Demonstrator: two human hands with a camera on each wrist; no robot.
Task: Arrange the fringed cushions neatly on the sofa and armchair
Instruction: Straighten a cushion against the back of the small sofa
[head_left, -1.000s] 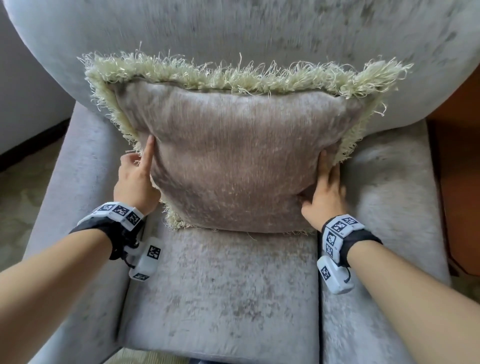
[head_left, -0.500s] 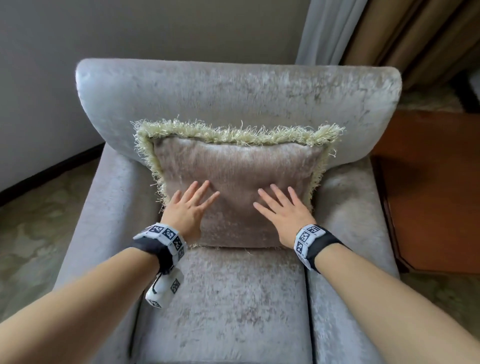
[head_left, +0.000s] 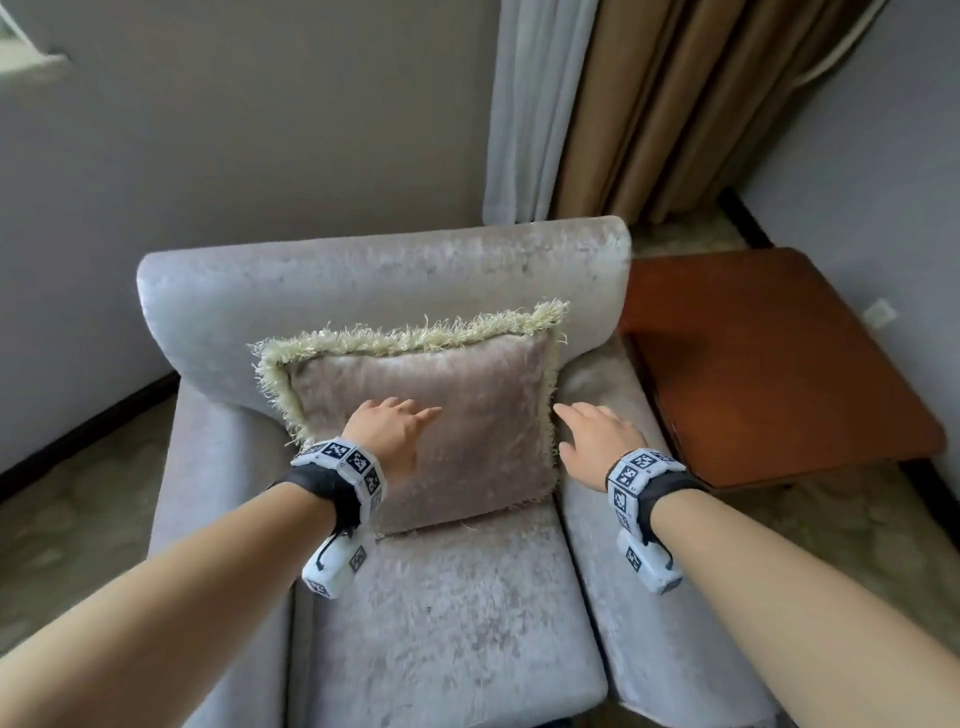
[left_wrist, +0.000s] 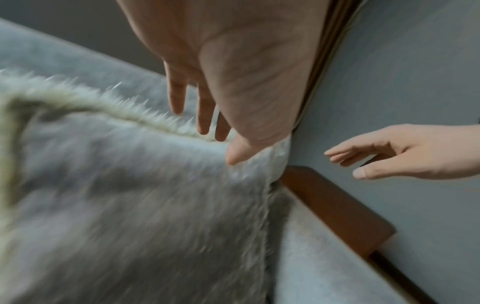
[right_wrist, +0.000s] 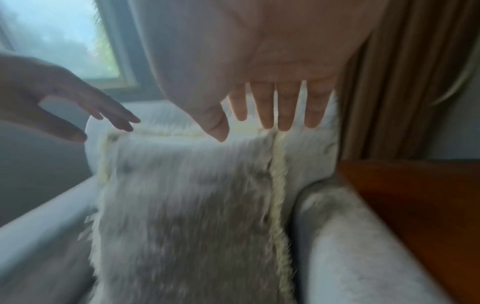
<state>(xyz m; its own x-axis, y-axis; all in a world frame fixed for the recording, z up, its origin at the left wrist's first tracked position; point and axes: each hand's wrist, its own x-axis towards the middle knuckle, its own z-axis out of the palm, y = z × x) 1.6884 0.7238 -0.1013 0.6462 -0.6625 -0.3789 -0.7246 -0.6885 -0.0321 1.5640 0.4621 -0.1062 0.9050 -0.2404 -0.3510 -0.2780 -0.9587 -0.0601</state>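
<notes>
A taupe cushion (head_left: 457, 415) with a pale green fringe stands upright against the back of the grey velvet armchair (head_left: 415, 613). My left hand (head_left: 387, 431) hovers in front of the cushion's lower left, fingers straight and holding nothing. My right hand (head_left: 592, 436) is off the cushion's right edge, above the armrest, fingers relaxed and empty. In the left wrist view the left hand's fingers (left_wrist: 179, 96) point toward the fringe (left_wrist: 109, 102), clear of the fabric. The right wrist view shows the straight fingers (right_wrist: 285, 109) above the cushion (right_wrist: 189, 205).
A reddish wooden side table (head_left: 769, 364) stands right of the armchair. Brown and white curtains (head_left: 623, 104) hang behind it. A grey wall (head_left: 234, 130) is behind the chair, and patterned carpet (head_left: 78, 493) lies at its left.
Both hands have lifted off the cushion's face and drawn back. The right hand has shifted right, past the cushion's edge. My head has pulled back, showing more of the room.
</notes>
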